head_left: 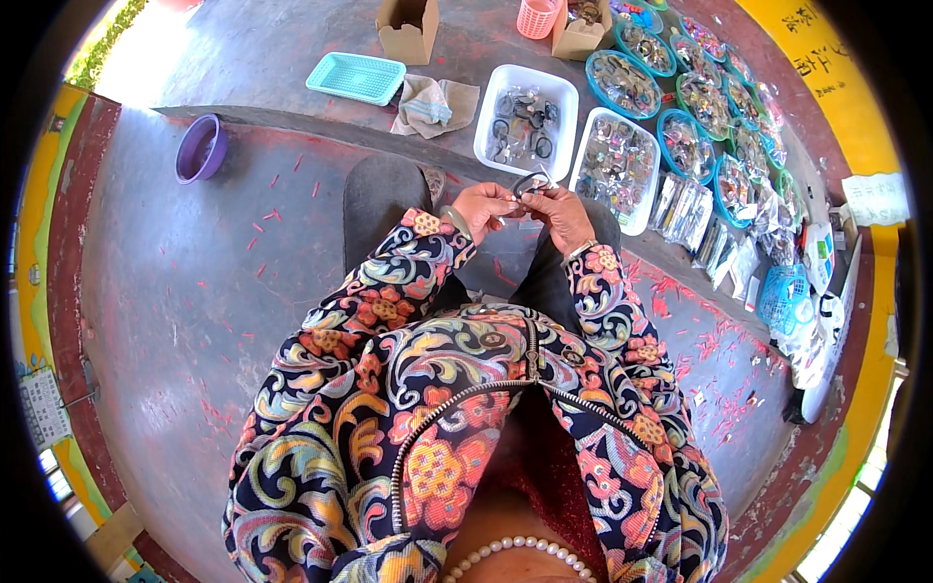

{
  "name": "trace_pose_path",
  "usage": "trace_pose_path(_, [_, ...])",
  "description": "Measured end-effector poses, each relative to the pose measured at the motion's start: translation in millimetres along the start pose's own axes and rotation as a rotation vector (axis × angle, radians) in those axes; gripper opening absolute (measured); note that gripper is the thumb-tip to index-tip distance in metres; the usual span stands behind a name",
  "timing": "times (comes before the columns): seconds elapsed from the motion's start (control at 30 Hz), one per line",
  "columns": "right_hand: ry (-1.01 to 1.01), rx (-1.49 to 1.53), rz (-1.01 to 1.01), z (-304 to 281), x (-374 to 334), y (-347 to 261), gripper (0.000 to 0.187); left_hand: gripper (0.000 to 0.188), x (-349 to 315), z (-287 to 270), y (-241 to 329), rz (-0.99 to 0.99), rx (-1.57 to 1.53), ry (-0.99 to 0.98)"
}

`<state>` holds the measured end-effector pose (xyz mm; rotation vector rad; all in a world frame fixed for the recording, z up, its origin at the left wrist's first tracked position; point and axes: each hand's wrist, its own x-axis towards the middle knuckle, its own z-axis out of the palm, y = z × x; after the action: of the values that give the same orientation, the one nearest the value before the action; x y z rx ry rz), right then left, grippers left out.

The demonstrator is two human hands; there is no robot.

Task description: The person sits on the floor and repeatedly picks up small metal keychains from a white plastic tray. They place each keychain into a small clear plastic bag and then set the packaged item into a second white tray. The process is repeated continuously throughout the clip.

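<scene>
My left hand (483,207) and my right hand (561,211) meet in front of my chest, over my knees. Together they pinch a small dark ring-shaped piece with a thin metal part (531,184) between the fingertips. Both sleeves are of a colourful patterned jacket, and a pale bangle sits on my left wrist. Just beyond my hands stand two white rectangular trays: one (491,102) with dark rings and clips, the other (587,146) full of small shiny items.
A row of round teal bowls (595,68) with small trinkets curves off to the right, beside clear packets (685,209). A folded cloth (434,105), teal basket (357,77), cardboard boxes (407,29), pink cup (537,17) and purple bowl (200,149) lie around. Red scraps litter the floor.
</scene>
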<state>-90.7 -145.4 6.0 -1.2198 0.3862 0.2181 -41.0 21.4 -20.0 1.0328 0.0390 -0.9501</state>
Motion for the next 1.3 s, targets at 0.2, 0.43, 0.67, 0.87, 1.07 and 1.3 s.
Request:
trace_pose_path(0.2, [0.078,0.127,-0.002,3,-3,-8,0.012,0.014,-3,1,5,-0.039,0.035,-0.039])
trace_pose_path(0.43, [0.118,0.186,-0.096,-3,0,-4,0.012,0.014,-8,8,9,-0.077,0.067,-0.044])
trace_pose_path(0.67, [0.171,0.111,-0.139,-2,3,3,0.014,0.014,-11,11,13,-0.064,0.23,-0.028])
trace_pose_path(0.87, [0.209,0.055,-0.136,0,2,4,0.015,0.014,-7,11,13,0.024,0.478,0.037])
trace_pose_path(1.07, [0.177,0.127,-0.105,7,-1,-3,0.016,0.015,-6,4,9,-0.009,0.332,0.013])
trace_pose_path(1.3, [0.107,0.099,-0.069,-4,1,3,0.015,0.015,-10,8,14,-0.058,0.259,-0.061])
